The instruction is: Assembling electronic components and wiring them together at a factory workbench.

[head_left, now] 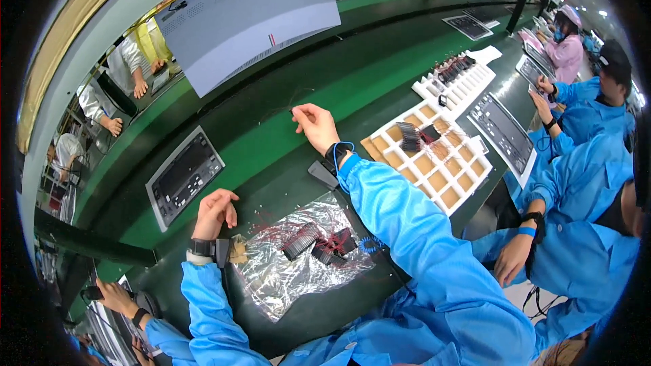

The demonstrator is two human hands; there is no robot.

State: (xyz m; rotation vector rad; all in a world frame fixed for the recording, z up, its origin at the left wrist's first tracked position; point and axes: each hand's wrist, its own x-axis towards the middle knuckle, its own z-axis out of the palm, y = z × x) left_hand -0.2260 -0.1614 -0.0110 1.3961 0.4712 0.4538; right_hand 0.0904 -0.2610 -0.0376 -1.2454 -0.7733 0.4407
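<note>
A dark panel in a pale frame (pixel 184 177) carries white patches, too small to read. The left hand (pixel 215 211) is loosely curled, part open (whether it grips anything, I cannot tell). Above, a grey monitor back (pixel 247 24) bears a small striped mark. Red-wired black parts (pixel 300 241) lie on a crinkled clear bag (pixel 278 291), right of that hand. The right hand (pixel 317 127) pinches, fingertips together, its hold unclear. Farther right sits a white divided tray (pixel 424 168).

passage: green strip (pixel 247 146) between framed panel (pixel 186 179) and white tray (pixel 470 190) | obstacle beyond: monitor (pixel 251 27)
</note>
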